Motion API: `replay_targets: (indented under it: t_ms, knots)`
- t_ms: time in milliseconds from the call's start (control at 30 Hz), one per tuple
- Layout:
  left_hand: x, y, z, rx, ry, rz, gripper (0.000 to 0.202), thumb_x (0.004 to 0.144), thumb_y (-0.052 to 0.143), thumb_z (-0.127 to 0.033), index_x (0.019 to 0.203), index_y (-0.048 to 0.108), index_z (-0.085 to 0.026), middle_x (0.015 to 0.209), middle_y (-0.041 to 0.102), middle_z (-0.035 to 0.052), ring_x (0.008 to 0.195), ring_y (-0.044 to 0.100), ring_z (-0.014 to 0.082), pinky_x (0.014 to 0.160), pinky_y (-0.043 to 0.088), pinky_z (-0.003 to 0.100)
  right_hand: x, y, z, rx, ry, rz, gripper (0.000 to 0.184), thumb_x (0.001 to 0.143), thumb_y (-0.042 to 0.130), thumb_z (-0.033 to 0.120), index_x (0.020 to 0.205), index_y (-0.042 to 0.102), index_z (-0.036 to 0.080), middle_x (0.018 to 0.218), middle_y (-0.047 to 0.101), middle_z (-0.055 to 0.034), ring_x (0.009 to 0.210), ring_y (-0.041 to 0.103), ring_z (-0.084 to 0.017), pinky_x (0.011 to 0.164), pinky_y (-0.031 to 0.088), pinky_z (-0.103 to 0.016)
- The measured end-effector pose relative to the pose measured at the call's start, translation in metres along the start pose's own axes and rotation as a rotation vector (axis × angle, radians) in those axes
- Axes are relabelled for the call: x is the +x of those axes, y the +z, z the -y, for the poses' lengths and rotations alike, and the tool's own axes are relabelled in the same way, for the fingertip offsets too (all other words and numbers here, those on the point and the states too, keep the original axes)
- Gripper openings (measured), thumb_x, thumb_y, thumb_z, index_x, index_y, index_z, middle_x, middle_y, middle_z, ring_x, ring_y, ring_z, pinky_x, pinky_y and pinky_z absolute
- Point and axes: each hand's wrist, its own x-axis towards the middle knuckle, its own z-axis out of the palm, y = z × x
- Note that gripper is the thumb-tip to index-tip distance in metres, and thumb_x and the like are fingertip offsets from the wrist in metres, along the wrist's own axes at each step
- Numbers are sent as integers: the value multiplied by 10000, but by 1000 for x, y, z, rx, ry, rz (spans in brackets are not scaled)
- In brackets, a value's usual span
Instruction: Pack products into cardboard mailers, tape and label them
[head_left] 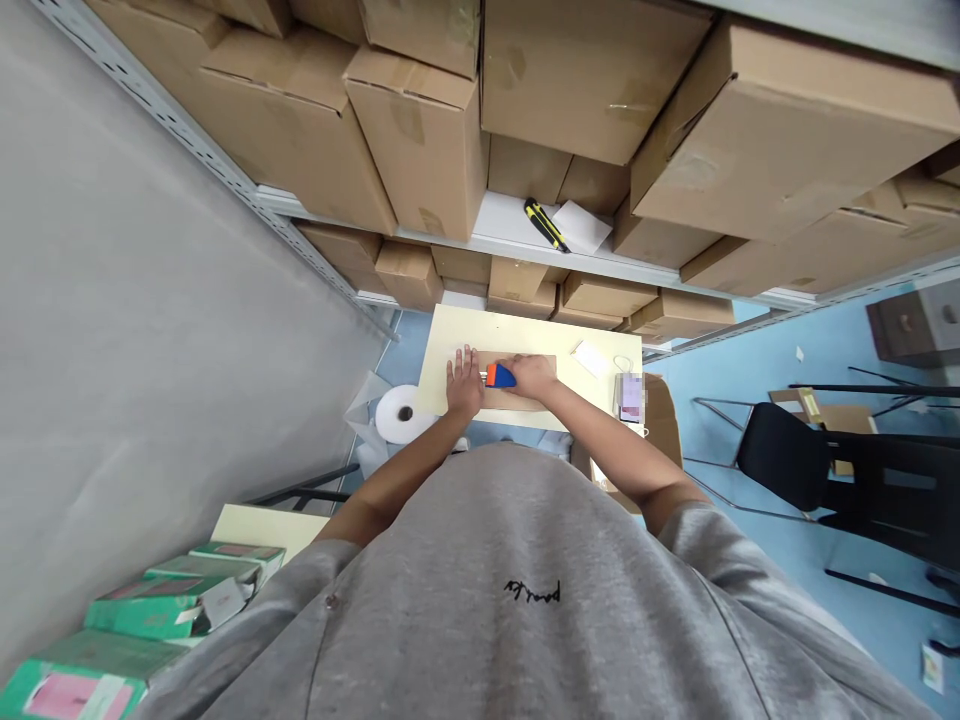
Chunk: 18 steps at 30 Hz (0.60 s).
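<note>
A flat brown cardboard box (pixel 537 366) lies on a small pale yellow table (pixel 465 335). My left hand (pixel 464 381) rests flat on the box's left end with its fingers spread. My right hand (pixel 531 375) is closed around a blue and orange tool (pixel 499 377), held against the box top between the two hands. The tool's tip is too small to make out.
A white card (pixel 592 358) and a phone (pixel 631 396) lie on the table's right side. A white tape roll (pixel 400 413) sits left of the table. Shelves of cardboard boxes (pixel 420 150) stand behind, with a yellow-black tool (pixel 545 224). A black chair (pixel 840 470) stands right; green boxes (pixel 180 605) lower left.
</note>
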Motion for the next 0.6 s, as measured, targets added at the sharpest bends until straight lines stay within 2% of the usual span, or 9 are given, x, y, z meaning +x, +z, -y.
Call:
replay_targets:
  t_ms: [133,333,467,600]
  knots:
    - [0,3,-1,3,-28,-19,689,1050,335,-319,1721,238,-200,1789,216,64,1681,22,259,1350,-31,527,-2,-3,4,20,53,27,641,916,717,429,1527,582,288,1277,762,-149,1114,738,-354,929,536,-406]
    - [-2,2,0,3,1,-9,693,1058,321,-354,1716,245,-153,1789,201,101,1680,10,294,1345,-56,564,-7,-5,6,21,103,43,644,922,696,342,1552,564,312,1225,779,-160,1079,753,-361,911,537,-424]
    - [-2,-1,-3,-24,-23,8,694,1050,351,-352,1718,250,-194,1788,211,89,1680,-11,289,1342,-53,593,-9,-5,4,35,100,51,700,900,748,430,1565,558,328,1244,775,-163,1098,747,-378,926,535,-438]
    - [0,0,-5,-4,-19,17,695,1050,358,-341,1719,247,-190,1788,211,85,1680,-8,295,1340,-68,596,-12,-7,-1,41,89,61,815,836,825,548,1571,563,313,1260,768,-178,1121,735,-399,921,536,-437]
